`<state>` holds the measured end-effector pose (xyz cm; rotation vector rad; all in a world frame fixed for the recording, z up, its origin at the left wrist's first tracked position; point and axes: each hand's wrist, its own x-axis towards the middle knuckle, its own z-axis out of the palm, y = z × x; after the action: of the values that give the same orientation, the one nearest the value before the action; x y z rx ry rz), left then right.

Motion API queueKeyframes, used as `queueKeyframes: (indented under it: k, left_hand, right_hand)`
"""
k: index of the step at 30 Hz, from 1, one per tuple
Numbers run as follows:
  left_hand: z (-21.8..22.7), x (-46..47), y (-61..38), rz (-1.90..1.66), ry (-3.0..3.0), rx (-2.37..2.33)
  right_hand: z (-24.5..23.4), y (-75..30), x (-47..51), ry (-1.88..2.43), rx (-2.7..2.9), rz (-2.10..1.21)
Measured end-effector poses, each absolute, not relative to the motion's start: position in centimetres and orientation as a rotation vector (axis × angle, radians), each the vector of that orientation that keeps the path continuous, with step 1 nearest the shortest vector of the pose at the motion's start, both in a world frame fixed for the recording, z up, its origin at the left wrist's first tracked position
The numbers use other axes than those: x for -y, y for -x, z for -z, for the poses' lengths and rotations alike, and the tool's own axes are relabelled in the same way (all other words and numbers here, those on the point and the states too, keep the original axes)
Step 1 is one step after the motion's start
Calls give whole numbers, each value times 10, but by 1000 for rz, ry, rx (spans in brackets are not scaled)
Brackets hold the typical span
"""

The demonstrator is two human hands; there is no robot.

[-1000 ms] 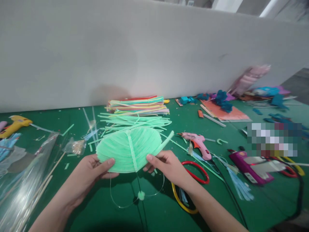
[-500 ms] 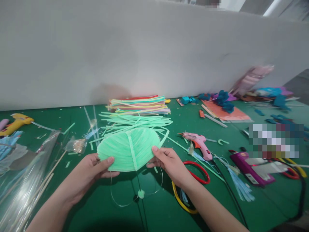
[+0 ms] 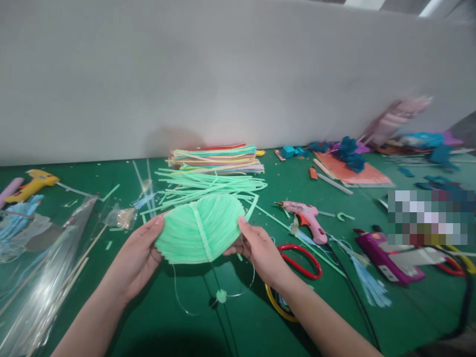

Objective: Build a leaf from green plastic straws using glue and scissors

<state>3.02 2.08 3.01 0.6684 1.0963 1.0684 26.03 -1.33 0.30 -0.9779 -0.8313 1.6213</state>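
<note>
A mint-green leaf (image 3: 182, 233) built from fuzzy pipe cleaners, with a raised central rib, is held up above the table. My left hand (image 3: 139, 255) grips its left edge, thumb along the rim and fingers behind. On the right edge my right hand (image 3: 262, 253) pinches it with the thumb in front; its other fingers are partly hidden behind. Below the leaf hangs a loop of thin clear thread or wire with a small green tuft (image 3: 221, 296). Behind lie loose green pipe cleaners (image 3: 219, 186) and a multicoloured bundle of pipe cleaners (image 3: 219, 158).
Right of my right hand lie a pink glue gun (image 3: 307, 218) with its cord, red-and-yellow-handled scissors (image 3: 303, 260) and a purple device (image 3: 386, 260). At left are a yellow glue gun (image 3: 35, 186), clear plastic sleeves (image 3: 55, 277) and a small bag (image 3: 122, 217). A grey wall (image 3: 238, 74) stands behind.
My left hand has moved up along the leaf's left edge, its thumb now at the rim rather than over the lower face. The leaf has tilted slightly. The view has shifted a little.
</note>
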Motion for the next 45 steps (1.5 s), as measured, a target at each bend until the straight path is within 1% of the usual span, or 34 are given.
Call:
queueKeyframes:
  k: [6,18,21,24,28,30,34,45]
  left_hand:
    - [-30,-20,-25,-1052,-666,-1111]
    - [-32,-17,-24,-942,-697,-1164]
    - [-37,-15,-26,-791,-727,-1227]
    - [-41,-13,-27,-667,-815,-1253]
    - [-40,-15,-23,-681,-855,-1300]
    - [-38,-16,-20,-710,-852,-1296]
    - [-38,-16,-18,-751,-846,-1320]
    - [-41,-12,-22,-725,-880,-1306]
  right_hand:
    - [0,-261,12,959,869,-1587]
    - [-1,-264,11,1138,941,-1448]
    - [-2,-264,11,1143,948,-1511]
    - [-3,-267,14,1166,1058,-1656]
    - [-4,-272,17,1148,1275,-1957]
    - [-4,-273,18,1135,1311,-2032]
    - [-3,-268,18,1139,1286,-2023]
    - [-4,-265,19,1194,1279,-1906]
